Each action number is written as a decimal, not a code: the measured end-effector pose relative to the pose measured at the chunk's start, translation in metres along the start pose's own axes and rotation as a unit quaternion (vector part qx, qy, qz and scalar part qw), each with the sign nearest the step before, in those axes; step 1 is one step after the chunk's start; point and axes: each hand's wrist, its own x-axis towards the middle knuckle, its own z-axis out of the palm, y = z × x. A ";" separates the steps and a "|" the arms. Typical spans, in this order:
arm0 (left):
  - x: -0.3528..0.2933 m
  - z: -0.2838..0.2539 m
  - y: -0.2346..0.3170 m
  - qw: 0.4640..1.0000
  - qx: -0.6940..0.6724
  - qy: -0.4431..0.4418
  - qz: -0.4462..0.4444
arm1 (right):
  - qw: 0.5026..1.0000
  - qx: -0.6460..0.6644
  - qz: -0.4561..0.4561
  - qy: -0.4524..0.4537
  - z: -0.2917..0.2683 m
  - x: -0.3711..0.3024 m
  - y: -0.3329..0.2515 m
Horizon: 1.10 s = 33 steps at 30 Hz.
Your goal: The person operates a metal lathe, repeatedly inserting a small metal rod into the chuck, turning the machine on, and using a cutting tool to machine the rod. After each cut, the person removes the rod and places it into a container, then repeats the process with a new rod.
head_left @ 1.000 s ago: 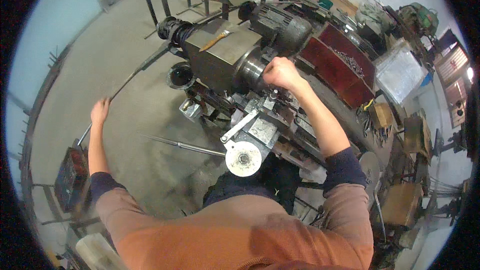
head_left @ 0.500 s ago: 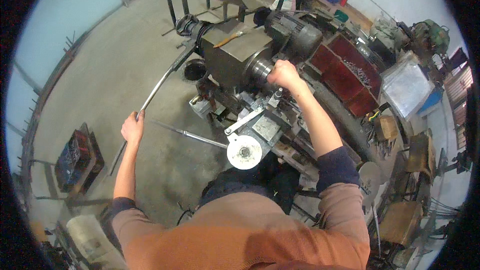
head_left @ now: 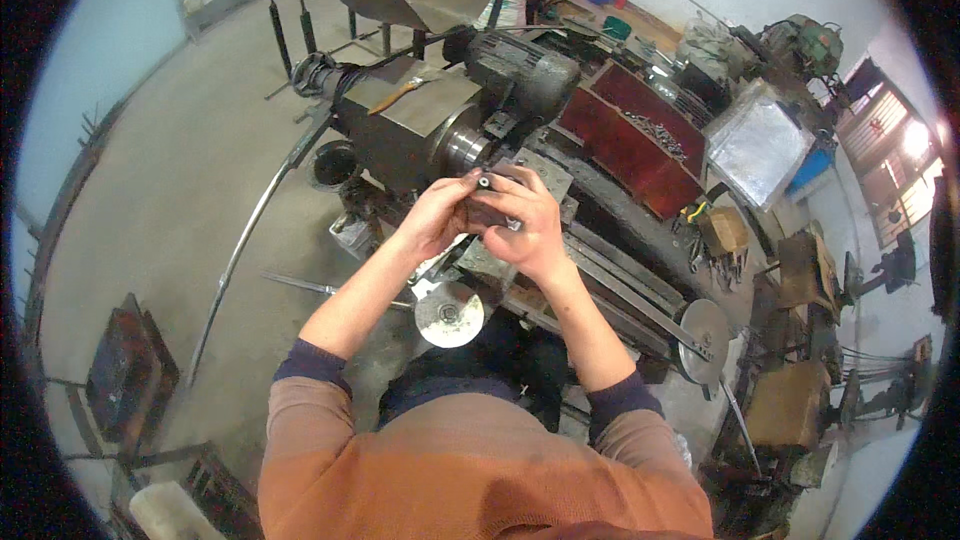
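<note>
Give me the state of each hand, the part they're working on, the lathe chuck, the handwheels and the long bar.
left hand: raised, fingers pinching the small dark part.
right hand: wrapped around the same part.
small dark part: held by both hands in front of the chuck.
lathe chuck: nothing visibly clamped in it.
round handwheel: untouched.
second handwheel: untouched.
long bar: slanting down from the lathe's end to the floor, unheld.

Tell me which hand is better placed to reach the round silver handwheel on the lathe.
Left, probably. The left hand sits directly above the round silver handwheel, on the wheel's own side. The right hand wraps the small dark metal part and lies further right.
</note>
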 end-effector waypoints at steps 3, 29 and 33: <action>0.007 0.002 -0.013 0.997 0.069 -0.003 0.033 | 0.999 -0.027 0.024 -0.009 -0.004 -0.013 0.002; -0.154 -0.171 0.152 0.539 0.761 0.335 0.137 | 0.917 -0.116 0.186 -0.333 0.049 0.043 0.146; -0.212 -0.227 0.146 0.541 0.733 0.411 0.031 | 0.922 -0.098 0.212 -0.309 0.052 0.046 0.136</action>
